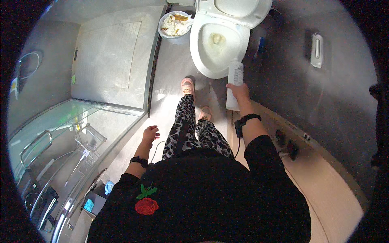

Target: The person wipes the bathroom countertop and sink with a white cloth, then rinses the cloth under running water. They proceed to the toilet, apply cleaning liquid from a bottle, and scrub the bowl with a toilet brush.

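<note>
My right hand (pixel 240 91) is closed around a white plastic bottle (pixel 232 101) that bears printed writing. The bottle's upper end is at the front right edge of the toilet bowl (pixel 209 62) in the view. Both lid and seat (pixel 235 9) of the toilet are raised, and yellowish staining shows around the drain (pixel 217 38). Low on the left, my left hand (pixel 151 133) hangs free beside my leg, fingers apart and slightly curled, holding nothing.
Left of the toilet stands a waste bin (pixel 176 39) filled with crumpled paper. A glass shower screen (pixel 57 118) with a metal handle (pixel 36 145) runs along the left. On the right are a wooden door (pixel 322 185) and a wall-mounted white fitting (pixel 317 50).
</note>
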A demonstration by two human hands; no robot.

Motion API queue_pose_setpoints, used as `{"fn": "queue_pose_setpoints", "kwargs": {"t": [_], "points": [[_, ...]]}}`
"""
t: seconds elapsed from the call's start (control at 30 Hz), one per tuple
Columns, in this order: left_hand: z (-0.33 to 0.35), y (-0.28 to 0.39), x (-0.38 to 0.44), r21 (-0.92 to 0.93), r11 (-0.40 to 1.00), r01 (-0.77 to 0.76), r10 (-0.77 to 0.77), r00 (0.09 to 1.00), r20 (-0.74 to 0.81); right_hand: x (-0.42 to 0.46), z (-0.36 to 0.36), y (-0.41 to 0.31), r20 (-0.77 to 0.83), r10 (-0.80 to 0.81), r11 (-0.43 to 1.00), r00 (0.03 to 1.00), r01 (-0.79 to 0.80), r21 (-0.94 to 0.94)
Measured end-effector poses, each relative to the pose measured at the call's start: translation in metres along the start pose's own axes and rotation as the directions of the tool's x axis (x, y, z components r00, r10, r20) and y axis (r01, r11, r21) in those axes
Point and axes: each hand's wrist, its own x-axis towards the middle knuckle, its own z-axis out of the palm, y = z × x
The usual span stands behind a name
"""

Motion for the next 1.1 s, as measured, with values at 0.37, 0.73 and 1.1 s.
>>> {"fn": "queue_pose_setpoints", "kwargs": {"t": [0.37,0.73,1.1], "points": [[0.041,-0.114,-0.044,-0.2,0.979,-0.02,0.005,0.997,-0.075,-0.036,0.013,0.05,0.069,-0.081,0.996,0.994,0.084,-0.033],[0.034,-0.267,-0.107,-0.37,0.927,0.062,-0.143,0.97,-0.196,-0.019,0.012,0.009,0.144,-0.243,0.965,0.959,0.254,-0.06],[0.04,-0.343,-0.108,-0.458,0.888,0.033,-0.112,0.983,-0.147,-0.063,0.063,0.032,0.298,-0.37,0.876,0.88,0.437,-0.204]]}}
